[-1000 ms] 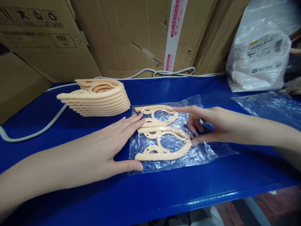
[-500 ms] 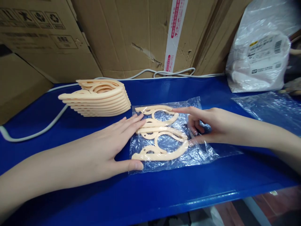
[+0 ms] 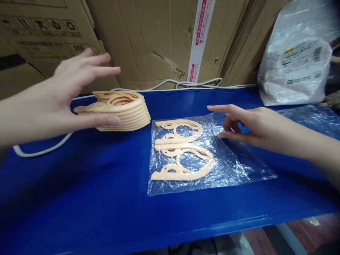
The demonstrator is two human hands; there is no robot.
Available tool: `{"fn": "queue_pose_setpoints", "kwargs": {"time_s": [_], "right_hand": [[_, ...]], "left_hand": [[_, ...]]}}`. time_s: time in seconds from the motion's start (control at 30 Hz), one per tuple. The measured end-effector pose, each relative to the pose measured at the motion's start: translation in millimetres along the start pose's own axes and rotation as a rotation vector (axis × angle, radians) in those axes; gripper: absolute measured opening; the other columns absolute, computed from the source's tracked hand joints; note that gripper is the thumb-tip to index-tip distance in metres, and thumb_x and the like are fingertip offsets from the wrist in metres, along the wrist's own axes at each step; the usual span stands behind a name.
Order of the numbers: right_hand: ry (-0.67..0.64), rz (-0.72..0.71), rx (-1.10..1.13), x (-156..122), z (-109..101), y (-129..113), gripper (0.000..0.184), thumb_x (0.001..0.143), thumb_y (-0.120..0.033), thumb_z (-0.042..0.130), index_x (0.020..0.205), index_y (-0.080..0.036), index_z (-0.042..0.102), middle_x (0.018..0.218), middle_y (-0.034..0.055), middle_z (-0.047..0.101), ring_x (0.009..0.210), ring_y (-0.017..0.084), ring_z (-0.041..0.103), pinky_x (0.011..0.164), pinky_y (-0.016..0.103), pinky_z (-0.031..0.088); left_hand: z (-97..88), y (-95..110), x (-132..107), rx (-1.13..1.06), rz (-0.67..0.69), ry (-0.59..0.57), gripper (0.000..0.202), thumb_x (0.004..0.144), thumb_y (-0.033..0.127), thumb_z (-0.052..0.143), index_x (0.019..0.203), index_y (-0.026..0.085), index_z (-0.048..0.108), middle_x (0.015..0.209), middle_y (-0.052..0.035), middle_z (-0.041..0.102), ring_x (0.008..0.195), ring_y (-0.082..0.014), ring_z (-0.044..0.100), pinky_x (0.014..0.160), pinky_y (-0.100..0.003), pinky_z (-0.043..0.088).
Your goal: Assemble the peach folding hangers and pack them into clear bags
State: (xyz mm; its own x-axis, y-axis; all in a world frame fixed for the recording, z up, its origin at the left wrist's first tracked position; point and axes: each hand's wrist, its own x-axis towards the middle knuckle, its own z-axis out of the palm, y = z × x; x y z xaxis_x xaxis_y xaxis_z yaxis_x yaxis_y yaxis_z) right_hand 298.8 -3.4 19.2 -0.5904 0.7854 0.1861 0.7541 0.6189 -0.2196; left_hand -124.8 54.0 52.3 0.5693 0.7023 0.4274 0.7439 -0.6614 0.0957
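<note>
My left hand (image 3: 77, 88) is raised with its fingers spread, holding nothing. It hovers in front of a neat stack of beige folding plastic hangers (image 3: 130, 108) at the left and partly covers them. Two folded hangers (image 3: 196, 176) of the same kind lie side by side inside a clear plastic bag (image 3: 225, 173), flat on the table. Just right of them is my right hand (image 3: 244, 124), above the bag's right part. Its index finger points left, the thumb is apart from it, and the other fingers are loosely curled around nothing.
The blue tabletop (image 3: 106, 205) ends at a front edge. Cardboard boxes (image 3: 148, 39) stand along the back, with a white cable (image 3: 162, 84) before them. At the back right are a filled white plastic bag (image 3: 294, 74) and more clear plastic film (image 3: 313, 118).
My left hand has lifted off the bagged hangers and moved left and up to the stack. My right hand has come off the hangers, slightly up and right. The bag lies flatter.
</note>
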Motion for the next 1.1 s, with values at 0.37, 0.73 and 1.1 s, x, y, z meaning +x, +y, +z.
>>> {"fn": "queue_pose_setpoints", "kwargs": {"time_s": [0.37, 0.73, 1.1], "right_hand": [[0.069, 0.031, -0.034, 0.8, -3.9, 0.9, 0.063, 0.097, -0.053, 0.056, 0.152, -0.024, 0.05, 0.084, 0.0024, 0.072, 0.06, 0.02, 0.061, 0.058, 0.032, 0.041], [0.035, 0.061, 0.005, 1.4, -3.6, 0.2, 0.065, 0.096, -0.053, 0.058, 0.153, -0.023, 0.05, 0.086, 0.0039, 0.072, 0.061, 0.021, 0.061, 0.059, 0.033, 0.04], [0.007, 0.058, -0.015, 3.0, -5.6, -3.5, 0.063, 0.098, -0.05, 0.056, 0.153, -0.021, 0.049, 0.088, 0.0061, 0.074, 0.059, 0.018, 0.058, 0.057, 0.03, 0.039]], "left_hand": [[7.5, -34.2, 1.0, -0.163, -0.313, -0.136, 0.093, 0.065, 0.082, 0.071, 0.144, 0.033, 0.059, 0.139, 0.0016, 0.067, 0.124, -0.0355, 0.062, 0.113, -0.067, 0.037], [11.0, -52.1, 2.4, -0.147, -0.232, -0.087, 0.093, 0.062, 0.074, 0.083, 0.139, 0.026, 0.063, 0.127, -0.0014, 0.074, 0.112, -0.0344, 0.069, 0.104, -0.073, 0.043], [10.9, -35.3, 0.0, -0.255, -0.2, 0.0, 0.09, 0.06, 0.067, 0.086, 0.137, 0.026, 0.065, 0.119, -0.0002, 0.076, 0.101, -0.0321, 0.072, 0.092, -0.066, 0.053]]}}
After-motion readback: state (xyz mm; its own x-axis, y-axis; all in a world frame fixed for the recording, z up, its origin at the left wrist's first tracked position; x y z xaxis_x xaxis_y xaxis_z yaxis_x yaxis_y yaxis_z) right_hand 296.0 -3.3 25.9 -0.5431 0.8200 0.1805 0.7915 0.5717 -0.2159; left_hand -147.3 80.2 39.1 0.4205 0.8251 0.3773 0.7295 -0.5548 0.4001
